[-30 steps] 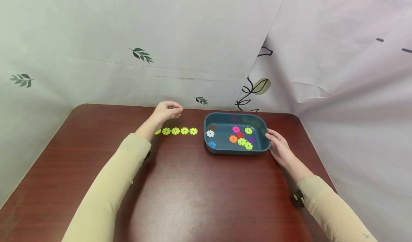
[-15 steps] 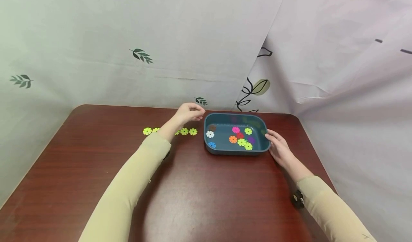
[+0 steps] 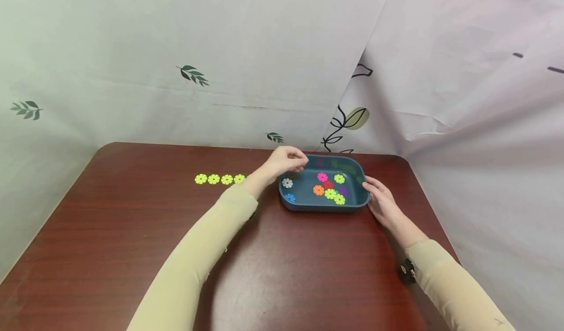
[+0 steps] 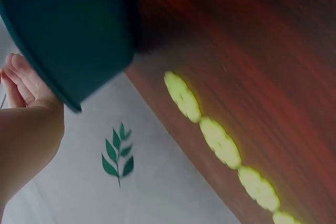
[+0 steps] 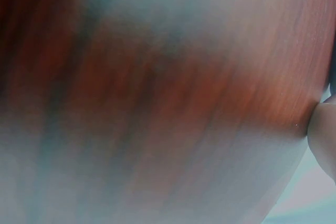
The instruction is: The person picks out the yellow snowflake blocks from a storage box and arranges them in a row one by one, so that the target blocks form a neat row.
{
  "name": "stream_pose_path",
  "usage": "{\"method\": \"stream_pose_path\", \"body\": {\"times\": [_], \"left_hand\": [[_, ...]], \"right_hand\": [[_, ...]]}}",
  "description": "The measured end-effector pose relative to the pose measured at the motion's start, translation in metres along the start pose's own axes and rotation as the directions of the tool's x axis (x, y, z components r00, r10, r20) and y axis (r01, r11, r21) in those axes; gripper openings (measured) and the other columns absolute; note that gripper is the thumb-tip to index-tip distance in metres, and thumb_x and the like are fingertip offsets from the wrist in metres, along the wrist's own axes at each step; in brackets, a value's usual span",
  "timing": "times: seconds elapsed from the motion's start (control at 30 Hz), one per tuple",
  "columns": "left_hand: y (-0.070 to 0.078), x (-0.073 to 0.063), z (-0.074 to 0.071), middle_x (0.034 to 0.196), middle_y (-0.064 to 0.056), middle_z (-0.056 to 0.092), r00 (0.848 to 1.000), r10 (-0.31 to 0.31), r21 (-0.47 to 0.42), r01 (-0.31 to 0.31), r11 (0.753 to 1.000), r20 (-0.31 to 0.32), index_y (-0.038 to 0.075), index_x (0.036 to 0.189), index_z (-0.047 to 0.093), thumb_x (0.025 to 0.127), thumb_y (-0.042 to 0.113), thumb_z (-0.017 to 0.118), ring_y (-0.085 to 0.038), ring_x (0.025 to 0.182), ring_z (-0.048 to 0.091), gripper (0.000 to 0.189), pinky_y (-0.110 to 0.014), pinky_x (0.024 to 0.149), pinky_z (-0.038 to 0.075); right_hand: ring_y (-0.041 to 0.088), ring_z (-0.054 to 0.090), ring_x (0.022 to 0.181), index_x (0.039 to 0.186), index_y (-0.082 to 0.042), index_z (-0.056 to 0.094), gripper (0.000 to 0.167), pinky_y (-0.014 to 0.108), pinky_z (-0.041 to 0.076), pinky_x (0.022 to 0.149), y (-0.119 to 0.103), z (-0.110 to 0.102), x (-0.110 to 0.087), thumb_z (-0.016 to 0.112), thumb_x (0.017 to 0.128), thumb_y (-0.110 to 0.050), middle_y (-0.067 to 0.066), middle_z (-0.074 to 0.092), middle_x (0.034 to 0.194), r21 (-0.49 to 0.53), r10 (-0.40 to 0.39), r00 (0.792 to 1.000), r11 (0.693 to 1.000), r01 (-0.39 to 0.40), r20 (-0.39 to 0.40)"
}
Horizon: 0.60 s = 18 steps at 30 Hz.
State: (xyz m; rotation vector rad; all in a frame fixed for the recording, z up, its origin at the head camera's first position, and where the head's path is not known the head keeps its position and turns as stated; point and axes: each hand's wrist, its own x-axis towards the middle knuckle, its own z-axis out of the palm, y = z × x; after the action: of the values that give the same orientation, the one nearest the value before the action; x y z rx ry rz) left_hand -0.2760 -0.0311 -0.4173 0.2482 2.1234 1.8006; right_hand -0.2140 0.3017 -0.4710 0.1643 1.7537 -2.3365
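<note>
My left hand (image 3: 287, 160) is over the back left rim of a dark blue-green plastic tub (image 3: 308, 206), fingers loosely bent, with nothing visible in them. In the left wrist view the left hand (image 4: 29, 85) shows beside the outer wall of the tub (image 4: 73, 30). At the tub's right end my right hand (image 3: 382, 201) grips the rim and wall. Inside the tub lie several flower-shaped snowflake discs, among them a pink disc (image 3: 322, 177), an orange disc (image 3: 318, 190), a white disc (image 3: 287, 183) and a blue disc (image 3: 289, 198).
Left of the tub, yellow-green snowflake discs (image 3: 213, 179) lie in a straight row, its right end hidden behind the left forearm. Everything stands on a reddish-brown wooden table (image 3: 282, 272). A pale leaf-printed cloth (image 3: 246, 76) hangs right behind its back edge.
My left hand has moved right, from above the row of yellow-green discs to the tub's back left rim. The right hand and the tub have stayed put.
</note>
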Motion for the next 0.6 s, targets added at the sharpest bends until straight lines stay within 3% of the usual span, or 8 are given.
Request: {"method": "stream_pose_path", "body": {"times": [0.17, 0.37, 0.6], "left_hand": [[-0.001, 0.004, 0.015, 0.122, -0.032, 0.072, 1.0, 0.008, 0.043, -0.009, 0.999, 0.022, -0.003, 0.118, 0.075, 0.103, 0.013, 0.071, -0.039, 0.108, 0.073, 0.022, -0.05, 0.104, 0.059], [-0.004, 0.008, 0.033, 0.119, -0.03, 0.074, 0.997, 0.026, 0.087, -0.033, 0.996, 0.073, -0.003, 0.116, 0.075, 0.103, 0.014, 0.071, -0.042, 0.11, 0.073, 0.022, -0.049, 0.102, 0.06], [-0.011, 0.013, 0.056, 0.113, -0.023, 0.078, 0.992, 0.051, 0.154, -0.068, 0.986, 0.114, -0.001, 0.112, 0.077, 0.102, 0.013, 0.072, -0.027, 0.096, 0.076, 0.018, -0.037, 0.09, 0.063]], "right_hand": [[0.003, 0.069, 0.1, 0.113, -0.02, 0.073, 0.026, 0.017, 0.055, 0.087, 0.0, 0.001, 0.001, 0.051, 0.111, -0.007, -0.01, 0.075, 0.111, 0.009, -0.002, 1.0, 1.0, 0.002, 0.003], [0.003, 0.069, 0.1, 0.111, -0.021, 0.074, 0.027, 0.017, 0.055, 0.088, -0.001, 0.002, 0.0, 0.051, 0.111, -0.006, -0.01, 0.075, 0.11, 0.01, -0.009, 1.0, 1.0, 0.009, 0.004], [0.002, 0.068, 0.102, 0.113, -0.022, 0.073, 0.027, 0.016, 0.054, 0.09, -0.001, 0.001, -0.001, 0.05, 0.111, -0.007, -0.012, 0.075, 0.111, 0.005, -0.008, 1.0, 1.0, 0.008, 0.007]]}}
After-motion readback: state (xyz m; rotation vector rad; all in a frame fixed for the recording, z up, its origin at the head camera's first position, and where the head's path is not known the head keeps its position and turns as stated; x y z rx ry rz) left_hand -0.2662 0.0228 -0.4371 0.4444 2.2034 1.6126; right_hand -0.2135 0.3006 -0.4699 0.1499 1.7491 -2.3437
